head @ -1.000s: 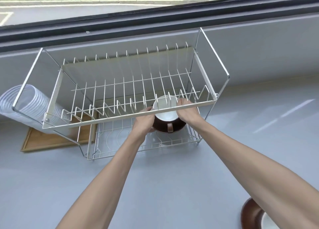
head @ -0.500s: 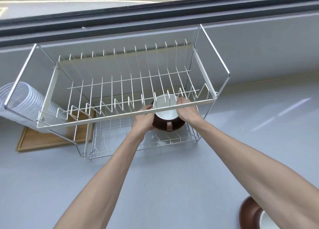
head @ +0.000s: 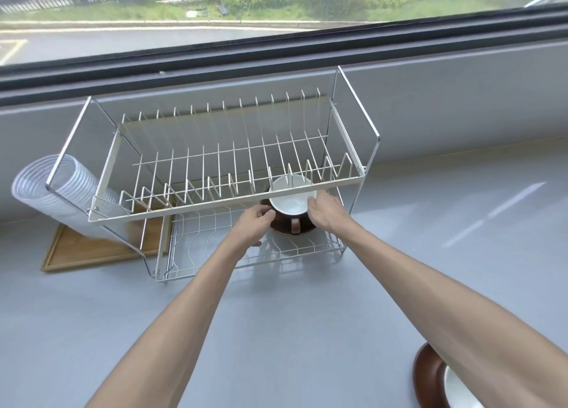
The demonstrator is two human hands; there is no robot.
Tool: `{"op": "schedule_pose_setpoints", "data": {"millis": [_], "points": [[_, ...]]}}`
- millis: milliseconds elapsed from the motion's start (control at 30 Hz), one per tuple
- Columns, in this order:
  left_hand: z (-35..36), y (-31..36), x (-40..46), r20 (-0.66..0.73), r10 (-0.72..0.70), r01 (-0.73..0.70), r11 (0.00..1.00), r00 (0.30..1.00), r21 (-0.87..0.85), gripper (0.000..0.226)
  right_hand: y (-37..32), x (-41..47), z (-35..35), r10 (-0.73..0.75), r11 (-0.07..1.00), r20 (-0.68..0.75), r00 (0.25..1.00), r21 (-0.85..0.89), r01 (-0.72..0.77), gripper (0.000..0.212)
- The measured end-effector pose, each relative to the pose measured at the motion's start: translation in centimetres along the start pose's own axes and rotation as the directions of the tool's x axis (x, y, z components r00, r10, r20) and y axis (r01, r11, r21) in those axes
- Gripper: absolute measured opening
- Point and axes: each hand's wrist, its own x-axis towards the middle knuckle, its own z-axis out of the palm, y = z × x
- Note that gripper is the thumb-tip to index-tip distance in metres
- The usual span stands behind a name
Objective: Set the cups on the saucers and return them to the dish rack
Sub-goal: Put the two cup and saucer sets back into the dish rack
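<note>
A cup (head: 292, 203), white inside with a brown handle toward me, stands on a brown saucer (head: 287, 228) on the right end of the dish rack's (head: 215, 200) lower tier, under the upper shelf's front bar. My left hand (head: 253, 223) pinches the saucer's left rim with curled fingers. My right hand (head: 325, 214) holds the saucer's right side, its fingertips against the cup. A second brown saucer (head: 428, 377) carrying a white cup (head: 458, 390) sits on the counter at the bottom right, partly hidden by my right forearm.
The two-tier white wire rack stands against the wall under a window. A ribbed clear plastic tube (head: 46, 189) lies at its left end over a wooden tray (head: 92, 251). The grey counter (head: 307, 315) spreads in front and to the right.
Both hands have slid back toward me along the saucer while the cup and saucer stay on the lower tier. The view has tilted up, showing more of the window.
</note>
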Motion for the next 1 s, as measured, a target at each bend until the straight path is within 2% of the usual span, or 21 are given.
{"op": "schedule_pose_setpoints", "data": {"millis": [200, 300, 400, 467, 600, 700, 767, 867, 1000], "points": [[0.2, 0.0, -3.4, 0.104, 0.068, -0.089, 0.974, 0.992, 0.208, 0.042, 0.6, -3.7, -1.0, -0.019, 0.984, 0.097, 0.995, -0.175, 0.036, 0.044], [0.3, 0.1, -5.4, 0.16, 0.097, -0.151, 0.918, 0.982, 0.367, 0.043, 1.4, -6.0, -1.4, -0.073, 0.958, 0.133, 0.988, -0.265, 0.107, 0.046], [0.6, 0.4, -7.5, 0.214, 0.131, -0.238, 0.749, 0.968, 0.618, 0.04, 2.6, -8.4, -1.9, -0.117, 0.896, 0.158, 0.98, -0.408, 0.173, 0.038], [1.3, 0.7, -8.7, 0.239, 0.157, -0.283, 0.629, 0.958, 0.724, 0.039, 3.7, -10.0, -2.2, -0.127, 0.841, 0.148, 0.981, -0.509, 0.185, 0.039], [3.5, 0.8, -11.1, 0.243, 0.217, -0.316, 0.426, 0.945, 0.848, 0.045, 6.3, -13.5, -2.6, -0.226, 0.744, 0.031, 0.974, -0.639, 0.193, 0.036], [6.0, 0.3, -13.0, 0.218, 0.358, -0.345, 0.342, 0.908, 0.874, 0.051, 8.6, -16.0, -3.0, -0.314, 0.737, -0.085, 0.946, -0.65, 0.186, 0.04], [7.9, -0.2, -14.1, 0.188, 0.486, -0.377, 0.329, 0.854, 0.866, 0.051, 10.5, -17.4, -3.2, -0.34, 0.756, -0.157, 0.927, -0.633, 0.17, 0.047], [10.9, -1.1, -15.3, 0.155, 0.621, -0.47, 0.382, 0.768, 0.796, 0.051, 13.9, -19.3, -3.4, -0.318, 0.797, -0.254, 0.913, -0.593, 0.112, 0.053], [15.4, -2.5, -17.0, 0.147, 0.635, -0.533, 0.475, 0.758, 0.701, 0.054, 18.7, -22.0, -3.6, -0.204, 0.864, -0.367, 0.908, -0.503, -0.009, 0.058]]}}
